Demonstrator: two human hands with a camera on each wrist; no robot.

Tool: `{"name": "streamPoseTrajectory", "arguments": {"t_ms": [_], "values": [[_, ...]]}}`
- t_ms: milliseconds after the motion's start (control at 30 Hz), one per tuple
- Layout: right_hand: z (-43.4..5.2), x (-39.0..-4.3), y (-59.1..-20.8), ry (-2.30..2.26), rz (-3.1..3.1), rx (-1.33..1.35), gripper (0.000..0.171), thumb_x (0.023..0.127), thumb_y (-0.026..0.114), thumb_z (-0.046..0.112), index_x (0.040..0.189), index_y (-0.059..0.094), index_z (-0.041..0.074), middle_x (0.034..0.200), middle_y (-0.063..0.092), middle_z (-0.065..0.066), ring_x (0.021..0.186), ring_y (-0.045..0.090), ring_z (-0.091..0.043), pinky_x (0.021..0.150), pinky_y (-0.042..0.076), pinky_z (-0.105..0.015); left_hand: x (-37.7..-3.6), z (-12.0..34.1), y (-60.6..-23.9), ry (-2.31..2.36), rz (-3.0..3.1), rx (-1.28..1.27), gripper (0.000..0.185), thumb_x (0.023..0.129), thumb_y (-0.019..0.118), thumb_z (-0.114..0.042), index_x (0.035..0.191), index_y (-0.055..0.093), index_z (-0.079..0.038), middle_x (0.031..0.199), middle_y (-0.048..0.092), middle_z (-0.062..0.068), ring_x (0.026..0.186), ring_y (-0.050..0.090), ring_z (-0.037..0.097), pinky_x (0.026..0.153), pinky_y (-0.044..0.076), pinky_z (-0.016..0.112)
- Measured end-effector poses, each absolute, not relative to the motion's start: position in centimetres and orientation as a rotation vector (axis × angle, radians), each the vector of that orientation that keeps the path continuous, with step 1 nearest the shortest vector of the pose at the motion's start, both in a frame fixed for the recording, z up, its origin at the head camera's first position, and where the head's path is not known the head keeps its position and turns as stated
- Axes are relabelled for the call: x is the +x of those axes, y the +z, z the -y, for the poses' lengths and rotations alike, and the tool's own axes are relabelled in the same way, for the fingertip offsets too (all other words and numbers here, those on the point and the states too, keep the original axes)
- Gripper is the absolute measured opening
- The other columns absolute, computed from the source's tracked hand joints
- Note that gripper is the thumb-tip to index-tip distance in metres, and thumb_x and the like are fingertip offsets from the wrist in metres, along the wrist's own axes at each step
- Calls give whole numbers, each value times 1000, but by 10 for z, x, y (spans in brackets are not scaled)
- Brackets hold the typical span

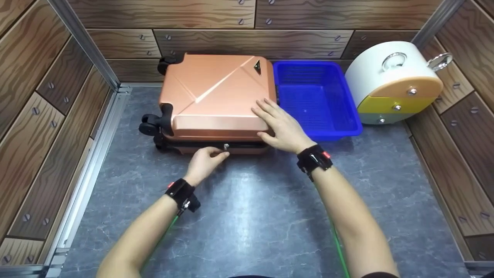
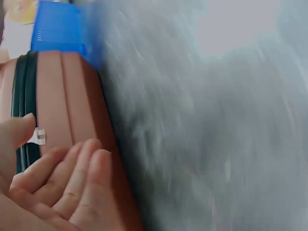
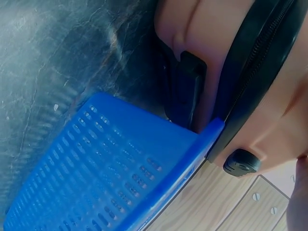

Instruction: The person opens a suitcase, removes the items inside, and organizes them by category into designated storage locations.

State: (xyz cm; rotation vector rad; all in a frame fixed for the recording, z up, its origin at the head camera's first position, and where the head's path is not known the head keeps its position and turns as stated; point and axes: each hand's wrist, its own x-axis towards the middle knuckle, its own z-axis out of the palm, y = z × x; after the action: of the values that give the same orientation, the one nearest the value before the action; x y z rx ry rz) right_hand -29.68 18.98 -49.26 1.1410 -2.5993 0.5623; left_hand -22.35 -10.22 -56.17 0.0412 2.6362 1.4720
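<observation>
A rose-gold hard-shell suitcase (image 1: 220,88) lies flat on the floor, with a black zipper band (image 2: 30,91) around its side. On the near side is a silver zipper pull (image 2: 39,136). My left hand (image 1: 203,162) is at this pull, its thumb tip beside the metal and its fingers loosely bent; the left wrist view shows thumb and index finger apart. Whether they touch the pull is unclear. My right hand (image 1: 283,129) rests with spread, fairly straight fingers on the suitcase's near right corner. The right wrist view shows only a dark edge of that hand.
A blue plastic basket (image 1: 314,134) stands against the suitcase's right end. Beyond it sits a white rounded drawer box (image 1: 380,63) with orange, yellow and grey drawers. Black wheels (image 1: 149,125) stick out at the suitcase's left. Wood-patterned panels (image 1: 251,44) enclose the grey floor.
</observation>
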Motion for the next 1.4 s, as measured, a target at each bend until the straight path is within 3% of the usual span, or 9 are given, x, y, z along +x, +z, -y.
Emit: {"name": "streamPoseTrajectory", "arguments": {"t_ms": [133, 300, 600, 900, 1400], "values": [[-188, -298, -496, 569, 2576, 1133, 75, 96, 66, 40, 160, 36, 16, 167, 27, -6, 155, 16, -26, 124, 16, -46, -224, 97, -566, 1786, -2429, -29, 25, 95, 76, -25, 104, 75, -2, 87, 76, 12, 78, 73, 36, 74, 61, 52], [-186, -299, -502, 580, 2553, 1095, 81, 94, 71, 48, 159, 37, 15, 166, 29, -7, 155, 18, -27, 125, 15, -45, -220, 99, -568, 1839, -2495, 5, 14, 96, 75, -18, 98, 77, -5, 84, 75, 10, 71, 73, 29, 71, 61, 53], [-184, -300, -504, 581, 2541, 1062, 85, 91, 76, 46, 159, 37, 16, 166, 29, -6, 155, 18, -27, 125, 15, -45, -219, 115, -566, 1681, -2759, 68, 12, 97, 73, -22, 93, 79, -12, 80, 75, -2, 69, 71, 14, 57, 56, 26], [-185, -298, -502, 579, 2556, 1061, 83, 92, 74, 46, 160, 36, 16, 166, 29, -7, 155, 16, -25, 125, 15, -43, -216, 147, -569, 1688, -2852, 45, 13, 96, 74, -18, 95, 78, -6, 81, 75, 2, 70, 71, 16, 64, 58, 25], [-185, -299, -502, 624, 2535, 1080, 82, 91, 77, 41, 159, 39, 15, 165, 31, -9, 155, 17, -28, 124, 16, -47, -210, 218, -577, 1834, -2854, -277, 17, 98, 70, -15, 103, 75, 1, 88, 74, 12, 72, 68, 14, 63, 54, 19]]}}
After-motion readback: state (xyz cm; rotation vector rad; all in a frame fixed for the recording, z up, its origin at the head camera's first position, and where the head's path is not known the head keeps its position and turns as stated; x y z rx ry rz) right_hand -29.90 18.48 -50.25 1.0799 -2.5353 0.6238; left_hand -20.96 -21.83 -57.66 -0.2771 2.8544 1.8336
